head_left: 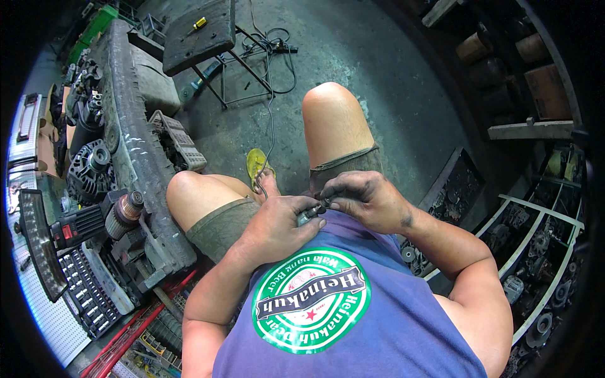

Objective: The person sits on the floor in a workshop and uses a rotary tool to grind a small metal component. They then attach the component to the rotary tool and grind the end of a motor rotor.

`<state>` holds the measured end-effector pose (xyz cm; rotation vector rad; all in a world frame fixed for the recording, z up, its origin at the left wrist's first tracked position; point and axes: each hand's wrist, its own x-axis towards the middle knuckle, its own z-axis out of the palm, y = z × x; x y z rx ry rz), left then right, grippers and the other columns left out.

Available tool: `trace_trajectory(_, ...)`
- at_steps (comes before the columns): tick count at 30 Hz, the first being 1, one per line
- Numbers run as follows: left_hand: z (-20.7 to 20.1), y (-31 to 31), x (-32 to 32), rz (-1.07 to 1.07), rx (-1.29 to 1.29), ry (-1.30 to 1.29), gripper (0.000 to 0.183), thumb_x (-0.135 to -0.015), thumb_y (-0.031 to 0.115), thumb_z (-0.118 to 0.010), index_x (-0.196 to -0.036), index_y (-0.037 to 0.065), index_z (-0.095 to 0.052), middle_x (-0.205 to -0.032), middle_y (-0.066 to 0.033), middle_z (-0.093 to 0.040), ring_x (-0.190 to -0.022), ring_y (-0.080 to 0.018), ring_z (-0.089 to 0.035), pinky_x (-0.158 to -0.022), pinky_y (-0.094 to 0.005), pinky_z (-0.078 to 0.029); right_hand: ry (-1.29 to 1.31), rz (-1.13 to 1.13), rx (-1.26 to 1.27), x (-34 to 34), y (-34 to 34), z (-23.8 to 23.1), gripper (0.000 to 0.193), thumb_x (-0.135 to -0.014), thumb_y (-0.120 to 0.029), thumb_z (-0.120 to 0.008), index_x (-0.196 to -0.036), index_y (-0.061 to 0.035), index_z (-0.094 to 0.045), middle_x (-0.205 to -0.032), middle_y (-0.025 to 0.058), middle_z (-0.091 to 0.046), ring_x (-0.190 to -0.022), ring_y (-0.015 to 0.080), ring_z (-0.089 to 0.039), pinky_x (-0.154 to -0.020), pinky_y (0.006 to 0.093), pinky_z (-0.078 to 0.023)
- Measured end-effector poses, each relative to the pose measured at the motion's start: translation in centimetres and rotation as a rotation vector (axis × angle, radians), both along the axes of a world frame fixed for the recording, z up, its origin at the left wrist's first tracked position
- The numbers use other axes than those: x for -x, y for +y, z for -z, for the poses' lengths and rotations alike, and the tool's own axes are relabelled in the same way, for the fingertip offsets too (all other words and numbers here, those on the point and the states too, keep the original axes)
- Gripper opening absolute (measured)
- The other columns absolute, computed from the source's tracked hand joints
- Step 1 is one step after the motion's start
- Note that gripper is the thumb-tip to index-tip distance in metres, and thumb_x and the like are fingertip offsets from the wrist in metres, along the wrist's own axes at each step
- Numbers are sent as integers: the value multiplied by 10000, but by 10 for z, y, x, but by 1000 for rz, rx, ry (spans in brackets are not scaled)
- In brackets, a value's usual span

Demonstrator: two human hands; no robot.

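My left hand (pixel 277 223) is closed around a small grey metal cylinder (pixel 307 215), held over my lap. Most of the cylinder is hidden by the palm, so its kind does not show. The blackened fingers of my right hand (pixel 362 196) are pinched together at its dark end (pixel 323 206). Whether they grip a separate small piece there is too small to make out. A thin grey cord (pixel 271 126) runs from the floor up toward my left hand; its end is hidden behind that hand.
On the left bench (pixel 126 82) lie an alternator (pixel 93 162), a copper-wound armature (pixel 126 211) and a socket set (pixel 91 293). A stool (pixel 198 41) carries a yellow screwdriver (pixel 200 24); an angle grinder (pixel 205 79) lies below. A crate (pixel 179 140) sits beside the bench. Parts racks (pixel 542 220) stand right.
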<state>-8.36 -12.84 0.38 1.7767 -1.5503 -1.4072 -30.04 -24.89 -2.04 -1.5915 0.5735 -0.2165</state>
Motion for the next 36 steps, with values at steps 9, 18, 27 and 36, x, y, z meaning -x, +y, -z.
trace_trajectory(9, 2, 16, -13, 28, -26, 25, 550, -861, 238, -883, -1310, -27, -710, -1056, -234, -778, -1000, -297, -776, -912, -412, -584, -84, 1, 88, -1, 0, 5, 246, -944, -9, -744, -1189, -6, -759, -1087, 167, -775, -1037, 296, -755, -959, 389, -590)
trace_trajectory(18, 28, 85, -63, -534, 105, 177, 623, -1009, 313, -789, -1445, -76, -571, -1257, -208, -746, -1163, -280, -724, -1049, -375, -535, -121, 134, -438, -121, -99, 34, 267, -902, 6, -618, -1159, 26, -687, -1117, 89, -682, -1015, 149, -630, -872, 337, -553)
trace_trajectory(27, 15, 126, -87, -1228, 218, 827, 576, -1121, 512, -563, -1467, 53, -578, -1049, -70, -740, -864, -149, -728, -759, -301, -608, 360, 246, 454, -441, -246, 78, 285, -895, -48, -657, -1156, 2, -761, -1107, 218, -783, -1011, 316, -755, -866, 447, -583)
trace_trajectory(36, 5, 166, -102, -1257, 215, 1069, 579, -1063, 517, -508, -1376, 41, -611, -1042, -132, -742, -886, -247, -739, -784, -398, -615, -141, 139, 517, -412, -139, 48, 551, -963, -194, -715, -1466, 4, -610, -1351, 256, -715, -1220, 359, -706, -1033, 439, -563)
